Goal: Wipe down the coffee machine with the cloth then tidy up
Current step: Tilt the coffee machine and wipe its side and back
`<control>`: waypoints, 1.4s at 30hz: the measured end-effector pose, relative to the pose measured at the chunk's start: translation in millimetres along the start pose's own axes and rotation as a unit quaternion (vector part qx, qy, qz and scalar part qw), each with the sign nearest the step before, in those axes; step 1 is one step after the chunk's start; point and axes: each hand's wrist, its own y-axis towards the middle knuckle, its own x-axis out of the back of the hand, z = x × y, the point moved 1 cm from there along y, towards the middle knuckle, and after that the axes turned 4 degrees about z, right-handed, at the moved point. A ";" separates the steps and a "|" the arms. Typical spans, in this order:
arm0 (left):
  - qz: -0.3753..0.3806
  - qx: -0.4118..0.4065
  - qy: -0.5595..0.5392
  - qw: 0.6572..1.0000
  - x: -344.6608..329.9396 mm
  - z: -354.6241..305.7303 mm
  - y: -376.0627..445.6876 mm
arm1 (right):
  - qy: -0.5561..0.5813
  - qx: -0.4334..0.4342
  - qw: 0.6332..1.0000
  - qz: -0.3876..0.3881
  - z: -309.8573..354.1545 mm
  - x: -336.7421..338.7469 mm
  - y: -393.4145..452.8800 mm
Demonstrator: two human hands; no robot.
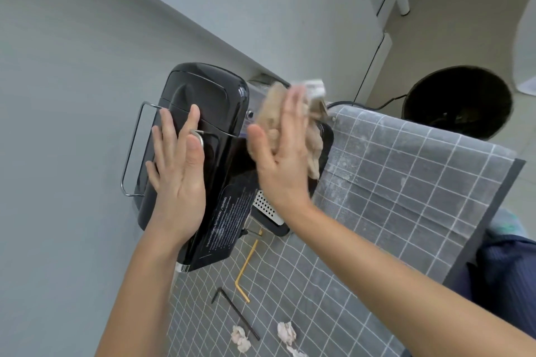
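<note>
The glossy black coffee machine (pixel 208 101) stands on the grey checked table cover, against the grey wall. My left hand (pixel 177 171) lies flat on the machine's top with fingers spread, beside its wire rail (pixel 130 153). My right hand (pixel 278 151) presses a beige cloth (pixel 313 148) flat against the machine's front side, above the perforated drip tray (pixel 265 207). The cloth bunches out past my fingers.
The grey checked table cover (pixel 406 188) hangs over the table edge at right. A yellow bent straw (pixel 246 266), a black bent straw (pixel 235 310) and two crumpled tissues (pixel 287 333) lie near me. A black bin (pixel 458 101) stands on the floor beyond the table.
</note>
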 end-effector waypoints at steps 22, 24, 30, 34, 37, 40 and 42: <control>0.004 0.009 -0.008 1.000 0.4 -0.5 2.5 | -0.015 -0.148 0.979 -0.143 -77.1 1.6 6.9; 0.001 0.001 -0.012 1.000 0.6 0.6 2.0 | -0.012 -0.174 0.981 -0.090 -87.1 -2.2 -27.2; -0.005 0.015 -0.019 1.000 -0.1 -0.6 2.7 | -0.111 -0.024 0.993 -0.013 -71.2 0.2 -21.5; -0.006 0.005 -0.017 1.000 -0.3 -0.2 2.5 | -0.063 -0.109 0.987 -0.099 -96.5 17.5 30.4; -0.009 -0.001 -0.020 1.000 -1.1 0.9 2.7 | -0.019 -0.091 0.994 -0.056 -63.7 -0.8 -10.1; -0.008 0.000 -0.029 1.000 -0.9 3.0 4.6 | -0.066 0.100 0.992 0.033 -5.3 -29.7 -56.3; -0.004 -0.001 -0.032 0.999 -0.6 4.5 4.6 | -0.100 0.185 0.977 0.023 20.3 -38.7 -41.9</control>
